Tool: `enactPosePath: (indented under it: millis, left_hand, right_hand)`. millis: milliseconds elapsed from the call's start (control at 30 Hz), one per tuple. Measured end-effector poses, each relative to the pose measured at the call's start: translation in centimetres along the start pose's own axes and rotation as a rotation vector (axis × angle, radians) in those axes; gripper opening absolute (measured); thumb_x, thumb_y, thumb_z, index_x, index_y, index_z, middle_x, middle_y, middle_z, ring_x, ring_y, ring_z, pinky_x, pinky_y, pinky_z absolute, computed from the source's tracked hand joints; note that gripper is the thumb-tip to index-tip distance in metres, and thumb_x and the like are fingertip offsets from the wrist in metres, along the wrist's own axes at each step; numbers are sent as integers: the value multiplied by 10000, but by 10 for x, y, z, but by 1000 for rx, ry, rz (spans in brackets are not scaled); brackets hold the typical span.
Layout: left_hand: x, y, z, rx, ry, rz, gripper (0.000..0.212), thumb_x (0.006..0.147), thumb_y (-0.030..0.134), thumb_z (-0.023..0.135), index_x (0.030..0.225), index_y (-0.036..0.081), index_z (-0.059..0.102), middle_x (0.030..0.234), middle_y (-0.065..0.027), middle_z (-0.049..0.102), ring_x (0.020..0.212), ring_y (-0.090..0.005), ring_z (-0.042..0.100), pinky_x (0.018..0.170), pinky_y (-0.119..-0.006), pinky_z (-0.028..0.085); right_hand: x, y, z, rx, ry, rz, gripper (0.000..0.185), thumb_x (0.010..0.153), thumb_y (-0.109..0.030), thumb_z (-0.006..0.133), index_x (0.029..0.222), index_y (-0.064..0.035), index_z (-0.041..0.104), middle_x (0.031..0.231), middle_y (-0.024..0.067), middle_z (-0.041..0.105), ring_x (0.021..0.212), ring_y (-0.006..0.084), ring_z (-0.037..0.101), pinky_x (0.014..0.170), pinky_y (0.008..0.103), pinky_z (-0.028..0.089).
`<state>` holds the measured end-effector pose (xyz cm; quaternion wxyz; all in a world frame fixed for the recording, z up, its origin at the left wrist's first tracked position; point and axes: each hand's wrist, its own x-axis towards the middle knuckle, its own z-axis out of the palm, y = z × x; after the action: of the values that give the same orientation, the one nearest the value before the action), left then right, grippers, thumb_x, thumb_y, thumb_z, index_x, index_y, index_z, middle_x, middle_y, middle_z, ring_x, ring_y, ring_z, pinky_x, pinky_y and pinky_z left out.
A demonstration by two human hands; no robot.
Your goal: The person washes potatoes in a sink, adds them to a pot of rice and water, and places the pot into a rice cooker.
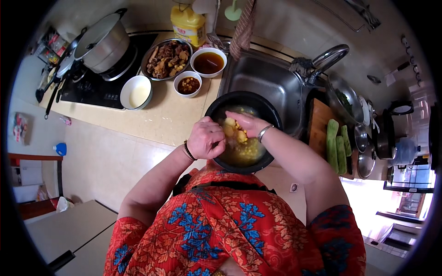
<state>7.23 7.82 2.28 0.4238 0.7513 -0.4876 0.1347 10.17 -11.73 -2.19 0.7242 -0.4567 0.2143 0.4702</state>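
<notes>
A round black pot (243,166) is held against my front at the counter's edge, partly over the sink's near side. Cloudy yellowish liquid with corn kernels or similar yellow pieces (247,151) fills its lower part. My left hand (209,138) grips the pot's left rim, its fingers curled. Inside the pot, my right hand (247,123) is cupped around yellow kernels and pale slices (230,129). Left of the sink stand a metal bowl of cooked meat pieces (167,58), a white bowl of brown liquid (209,63), a small bowl of chopped sauce (188,85) and a bowl of whitish liquid (138,93).
The steel sink (269,76) with its curved faucet (333,57) lies beyond the pot. At right, green peeled gourds (333,145) rest by a wooden cutting board (319,124). At left, a large steel pot (103,45) stands on the black cooktop (93,91). A yellow jug (188,26) stands behind the bowls.
</notes>
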Motion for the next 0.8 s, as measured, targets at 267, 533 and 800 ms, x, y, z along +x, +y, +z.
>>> enactPosePath:
  millis: [267, 533, 800]
  left_hand:
    - [2, 2, -1, -4, 15, 4, 111, 619, 99, 579, 557, 100, 487, 554, -46, 481, 536, -241, 496, 562, -333, 369]
    - [1, 1, 3, 16, 6, 8, 116, 628, 98, 576, 555, 107, 487, 552, -46, 477, 540, -242, 495, 554, -334, 362]
    - [-3, 0, -1, 62, -10, -12, 115, 621, 117, 581, 547, 107, 492, 550, -37, 488, 530, -226, 496, 562, -318, 370]
  right_hand:
    - [-24, -18, 3, -560, 109, -281, 260, 899, -174, 486, 1109, -34, 549, 1029, 116, 602, 899, 238, 604, 755, 345, 496]
    - [10, -18, -24, -1738, 376, -546, 251, 758, -87, 514, 971, -12, 623, 910, 206, 627, 868, 353, 602, 758, 401, 482]
    - [28, 9, -13, -1887, -14, -128, 310, 692, -206, 648, 903, 21, 644, 868, 199, 645, 769, 315, 626, 682, 380, 499]
